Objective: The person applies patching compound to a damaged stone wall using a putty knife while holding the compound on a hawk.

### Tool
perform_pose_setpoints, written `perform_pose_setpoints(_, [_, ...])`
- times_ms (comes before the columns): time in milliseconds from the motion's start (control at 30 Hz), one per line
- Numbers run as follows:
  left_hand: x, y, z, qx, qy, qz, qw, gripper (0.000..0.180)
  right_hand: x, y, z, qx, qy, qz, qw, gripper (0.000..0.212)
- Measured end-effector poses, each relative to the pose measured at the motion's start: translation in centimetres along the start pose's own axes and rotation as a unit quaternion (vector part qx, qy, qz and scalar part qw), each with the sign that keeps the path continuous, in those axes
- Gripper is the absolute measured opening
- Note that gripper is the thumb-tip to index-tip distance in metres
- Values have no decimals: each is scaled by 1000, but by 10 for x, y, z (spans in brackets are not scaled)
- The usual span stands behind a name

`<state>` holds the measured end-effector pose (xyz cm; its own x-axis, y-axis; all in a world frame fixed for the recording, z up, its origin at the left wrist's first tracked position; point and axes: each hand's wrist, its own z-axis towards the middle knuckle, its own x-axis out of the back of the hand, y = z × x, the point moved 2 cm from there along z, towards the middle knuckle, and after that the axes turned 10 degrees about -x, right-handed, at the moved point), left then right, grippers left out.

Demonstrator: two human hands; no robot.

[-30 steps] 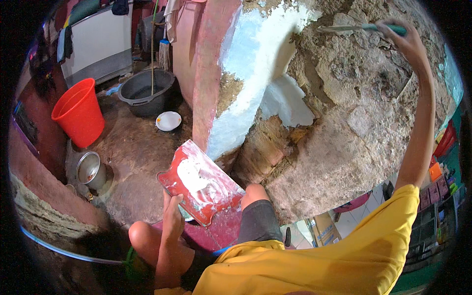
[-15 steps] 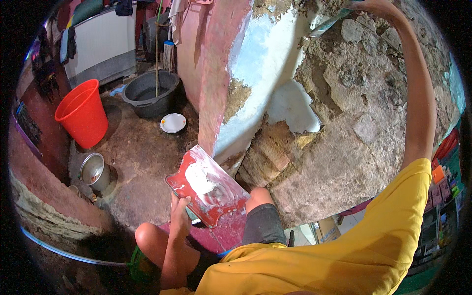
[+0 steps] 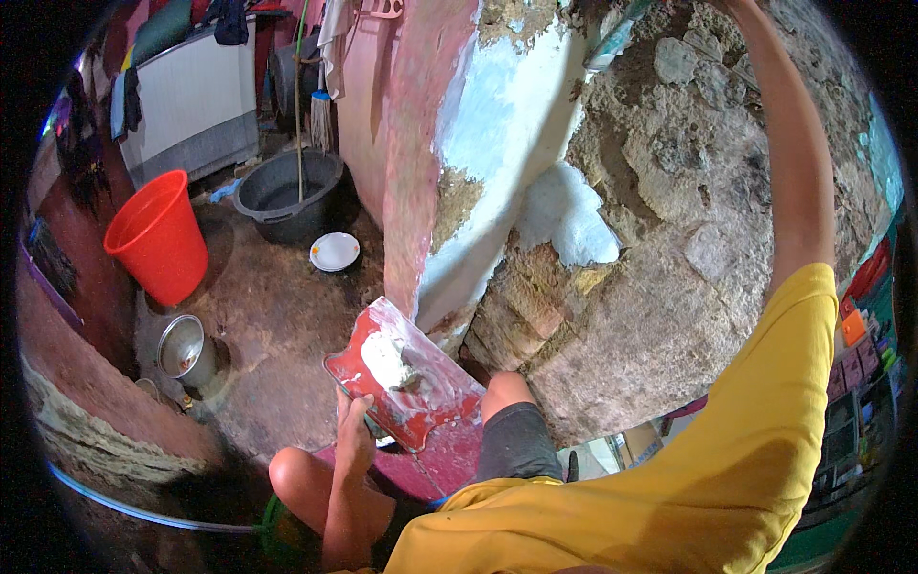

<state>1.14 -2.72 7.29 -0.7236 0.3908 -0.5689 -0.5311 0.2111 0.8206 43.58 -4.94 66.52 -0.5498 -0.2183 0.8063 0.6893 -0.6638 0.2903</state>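
Note:
My left hand [image 3: 355, 430] is closed on the near-left edge of a red board [image 3: 421, 421] with a wavy rim, thumb on top. A mound of white putty [image 3: 384, 360] sits on it, with thin white smears across the rest. My raised right arm [image 3: 801, 163] reaches to the upper edge, where the hand is almost wholly cut off. From there a putty knife [image 3: 620, 36] with a pale blue-green smeared blade extends down against the wall, by the white-coated strip [image 3: 512, 105]. A lower white patch [image 3: 569, 215] borders bare, rough masonry [image 3: 688, 277].
A red bucket [image 3: 163, 239], a metal pot [image 3: 186, 349], a white plate [image 3: 335, 252] and a black tub [image 3: 287, 191] with a pole in it stand on the floor at left. My knees flank a dark pink surface [image 3: 421, 474]. Shelves [image 3: 851, 411] line the far right.
My right hand has risen mostly past the upper edge, and the putty knife has moved up with it along the wall. The left hand keeps the board nearly still; the view has shifted slightly.

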Motion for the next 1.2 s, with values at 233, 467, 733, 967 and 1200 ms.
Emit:
perform_pose_setpoints(233, [7, 0, 0, 18, 1, 35, 999, 54, 8, -36, 0, -5, -7, 117, 993, 21])
perform_pose_setpoints(467, [-2, -9, 7, 7, -25, -18, 1000, 51, 13, -30, 5, 62, -112, 264, 956, 16])
perform_pose_setpoints(733, [-2, -17, 11, 40, -16, -6, 999, 52, 24, -24, 1, 82, -19, 233, 969, 19])
perform_pose_setpoints(967, [-5, -14, 10, 7, -21, -24, 999, 54, 70, -28, -41, -54, -15, 79, 995, 19])
perform_pose_setpoints(1200, [-8, -9, 4, 67, -34, 13, 997, 56, 48, -31, -87, 34, 2, 186, 982, 27])
